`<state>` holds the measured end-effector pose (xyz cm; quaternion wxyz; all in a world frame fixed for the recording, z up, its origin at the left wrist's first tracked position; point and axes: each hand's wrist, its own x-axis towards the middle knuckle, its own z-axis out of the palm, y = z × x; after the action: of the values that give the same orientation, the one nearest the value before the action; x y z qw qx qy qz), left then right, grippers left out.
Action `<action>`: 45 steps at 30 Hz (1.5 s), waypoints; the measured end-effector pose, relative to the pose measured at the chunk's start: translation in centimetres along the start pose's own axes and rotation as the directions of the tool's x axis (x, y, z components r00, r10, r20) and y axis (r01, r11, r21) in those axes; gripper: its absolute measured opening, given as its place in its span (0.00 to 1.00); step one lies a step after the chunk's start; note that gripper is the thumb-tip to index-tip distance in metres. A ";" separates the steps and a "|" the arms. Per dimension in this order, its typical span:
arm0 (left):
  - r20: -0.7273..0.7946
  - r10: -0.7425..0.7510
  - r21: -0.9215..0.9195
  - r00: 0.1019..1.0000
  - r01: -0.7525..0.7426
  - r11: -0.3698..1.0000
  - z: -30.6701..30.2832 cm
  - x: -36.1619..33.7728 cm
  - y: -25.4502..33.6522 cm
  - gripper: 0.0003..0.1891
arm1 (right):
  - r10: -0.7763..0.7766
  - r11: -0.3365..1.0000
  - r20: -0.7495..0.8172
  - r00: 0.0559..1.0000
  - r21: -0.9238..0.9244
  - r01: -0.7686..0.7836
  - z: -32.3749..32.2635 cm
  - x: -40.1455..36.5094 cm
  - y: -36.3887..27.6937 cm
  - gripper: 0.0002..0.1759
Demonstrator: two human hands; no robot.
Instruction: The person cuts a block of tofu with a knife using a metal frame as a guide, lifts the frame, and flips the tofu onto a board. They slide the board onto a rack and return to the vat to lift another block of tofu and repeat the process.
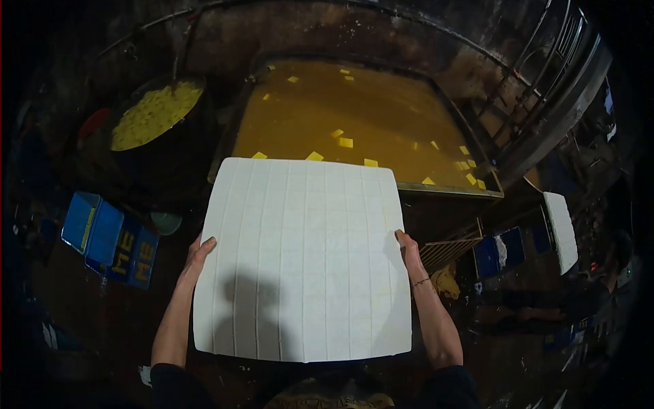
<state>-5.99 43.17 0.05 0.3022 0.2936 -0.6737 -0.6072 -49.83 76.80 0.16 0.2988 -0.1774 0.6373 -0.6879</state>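
A large white slab [306, 259], scored with lines into a grid, spans the space between my hands. My left hand [199, 251] grips its left edge with the thumb on top. At the right edge, my right hand [407, 247] holds it the same way. The slab's far edge overlaps the view of the near rim of a wide vat [449, 189]. Brownish-yellow liquid [381, 102] fills the vat, with small yellow squares [346, 142] floating in it. A shadow falls on the slab's lower left part.
A round container of yellow pieces [160, 116] stands at the upper left. Blue crates [102, 235] are at the left, another blue crate [501, 252] at the right. Beyond it another white slab [561, 232] stands near a dim person [572, 303]. Metal bars rise at the upper right.
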 end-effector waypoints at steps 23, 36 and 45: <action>-0.842 -0.089 0.247 0.532 0.527 0.813 3.2 -17.6 -3.0 0.36 | 0.874 0.151 0.213 0.436 -0.973 0.172 -8.2 -3.7 9.5 0.27; -0.759 -0.204 -0.486 0.619 -0.329 0.810 6.9 -25.8 -5.0 0.28 | 0.036 0.653 0.962 0.270 -0.227 0.722 10.4 -30.0 0.6 0.13; -0.822 -0.191 -0.454 0.536 -0.415 0.788 9.3 -22.8 -6.2 0.30 | -0.147 0.183 0.968 0.206 -0.178 0.967 30.2 -27.6 7.0 0.09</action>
<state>1.80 65.97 -7.98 0.7029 0.3870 -0.2331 -0.5494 -8.72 71.03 0.83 0.0845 -0.8387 0.5026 -0.1917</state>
